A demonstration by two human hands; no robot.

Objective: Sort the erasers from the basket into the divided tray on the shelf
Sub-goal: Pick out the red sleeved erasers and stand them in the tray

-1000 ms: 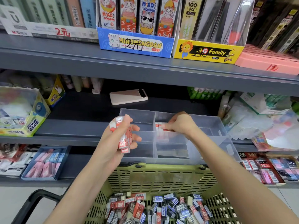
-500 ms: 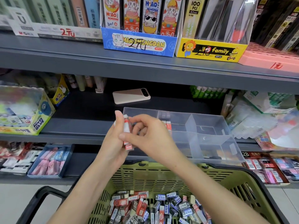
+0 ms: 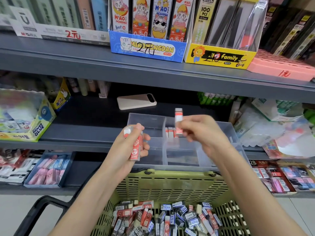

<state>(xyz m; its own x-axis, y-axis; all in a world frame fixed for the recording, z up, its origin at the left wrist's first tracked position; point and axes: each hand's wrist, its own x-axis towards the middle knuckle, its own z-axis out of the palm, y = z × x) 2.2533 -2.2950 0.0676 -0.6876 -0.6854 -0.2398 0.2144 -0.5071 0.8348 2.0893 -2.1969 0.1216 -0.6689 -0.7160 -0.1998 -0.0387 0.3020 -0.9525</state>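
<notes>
With most erasers (image 3: 170,218) waiting in the basket (image 3: 170,186), the right hand (image 3: 201,133) is pinching 1 red eraser (image 3: 178,120) above the tray (image 3: 228,132) while the left hand (image 3: 129,147) is clutching several.

Right hand (image 3: 202,133) holds one red eraser (image 3: 178,120) upright above the divided tray (image 3: 184,160); left hand (image 3: 131,147) grips several red erasers (image 3: 137,147).

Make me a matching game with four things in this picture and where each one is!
Things:
1. phone
2. single red eraser
3. bunch of red erasers
4. mixed eraser pile

Places:
A. in the green basket
B. in the left hand
C. lying on the shelf behind the tray
D. pinched in the right hand, above the tray

Pairs: 1-C, 2-D, 3-B, 4-A
</notes>
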